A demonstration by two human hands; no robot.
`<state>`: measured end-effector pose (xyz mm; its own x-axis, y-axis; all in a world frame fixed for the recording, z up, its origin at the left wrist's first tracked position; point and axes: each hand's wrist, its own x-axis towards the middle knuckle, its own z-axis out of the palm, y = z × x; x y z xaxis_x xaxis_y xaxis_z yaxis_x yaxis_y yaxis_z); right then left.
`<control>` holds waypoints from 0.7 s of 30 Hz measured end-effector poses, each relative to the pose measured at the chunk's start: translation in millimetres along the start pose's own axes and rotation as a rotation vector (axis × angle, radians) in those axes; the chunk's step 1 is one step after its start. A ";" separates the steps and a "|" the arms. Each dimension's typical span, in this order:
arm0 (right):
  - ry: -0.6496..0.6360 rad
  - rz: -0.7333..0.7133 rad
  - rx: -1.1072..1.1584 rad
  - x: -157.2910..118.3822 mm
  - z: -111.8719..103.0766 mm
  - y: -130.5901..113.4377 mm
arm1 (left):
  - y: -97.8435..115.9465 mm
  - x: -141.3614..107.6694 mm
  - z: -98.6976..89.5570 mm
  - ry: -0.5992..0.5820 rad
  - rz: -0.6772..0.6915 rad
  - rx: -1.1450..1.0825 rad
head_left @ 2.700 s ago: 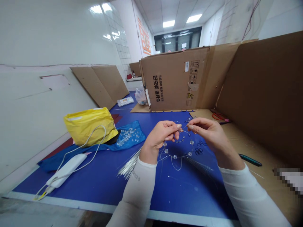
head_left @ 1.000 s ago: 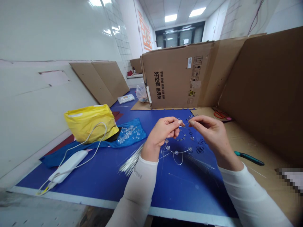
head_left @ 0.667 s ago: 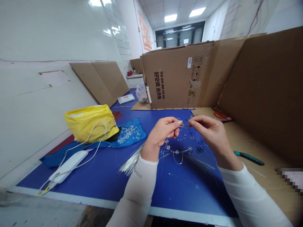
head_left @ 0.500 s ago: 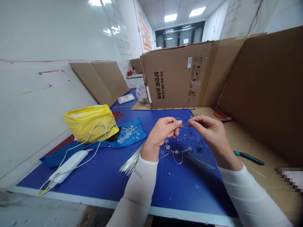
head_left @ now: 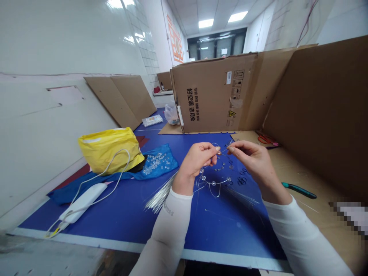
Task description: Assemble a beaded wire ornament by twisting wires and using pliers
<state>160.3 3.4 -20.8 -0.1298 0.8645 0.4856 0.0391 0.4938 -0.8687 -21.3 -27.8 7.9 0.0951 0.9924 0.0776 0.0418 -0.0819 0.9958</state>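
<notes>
Thumb and fingers of my left hand pinch a thin wire near the middle of the view. To its right, my right hand pinches the wire's other part between thumb and forefinger. Below them hangs or lies a looped wire strung with clear beads; whether it joins the pinched part I cannot tell. Several small dark rings lie under my right hand. A bundle of straight silvery wires lies on the blue table beside my left wrist.
Loose clear beads sit on a blue cloth at the left, beside a yellow bag and a white power strip. Green-handled pliers and red scissors lie on cardboard at the right. A large cardboard box stands behind.
Both hands hold nearly the same pose, still pinching the wire. The view has shifted very slightly, and my right hand sits a touch further left in it.
</notes>
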 end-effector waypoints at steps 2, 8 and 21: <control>0.011 0.001 0.007 -0.3 0.5 -0.2 | 0.2 -0.1 0.3 -0.003 -0.002 -0.011; 0.038 -0.005 0.001 -2.0 -0.2 -3.7 | -0.1 -0.3 0.8 -0.035 -0.003 -0.030; 0.022 -0.015 -0.122 -6.5 -5.4 -11.4 | 0.3 -2.2 3.8 -0.012 0.036 -0.036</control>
<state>166.1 -7.4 -13.6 -0.1095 0.8583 0.5012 0.1576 0.5129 -0.8439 -17.7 -30.4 7.8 0.1076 0.9878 0.1126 0.0027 -0.1136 0.9935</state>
